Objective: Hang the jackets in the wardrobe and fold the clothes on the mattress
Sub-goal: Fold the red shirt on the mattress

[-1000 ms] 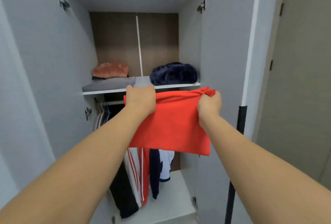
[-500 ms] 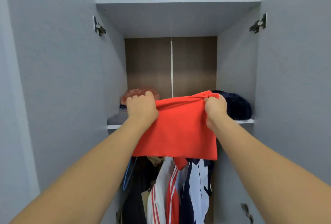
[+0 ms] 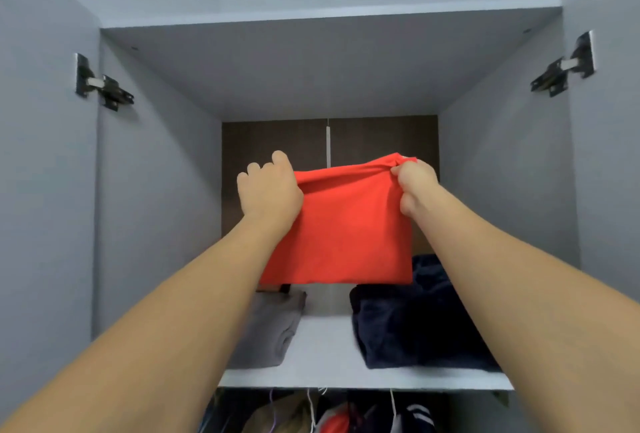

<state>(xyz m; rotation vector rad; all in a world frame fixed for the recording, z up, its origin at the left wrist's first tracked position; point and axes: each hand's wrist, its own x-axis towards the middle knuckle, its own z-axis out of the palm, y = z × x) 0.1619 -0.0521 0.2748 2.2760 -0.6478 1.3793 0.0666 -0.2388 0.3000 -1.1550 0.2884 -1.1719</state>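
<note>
Door hinges (image 3: 104,82); brown back panel (image 3: 273,141).

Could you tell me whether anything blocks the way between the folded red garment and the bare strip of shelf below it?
Nothing visible does: the red garment hangs above the shelf, whose bare strip lies between the grey folded cloth and the navy pile.

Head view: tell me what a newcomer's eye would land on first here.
The folded red garment stands out first, held up in the middle of the open wardrobe by its top corners, the left hand and the right hand each gripping one. Below it, on the white shelf, lie a folded grey garment at left and a dark navy pile at right.
</note>
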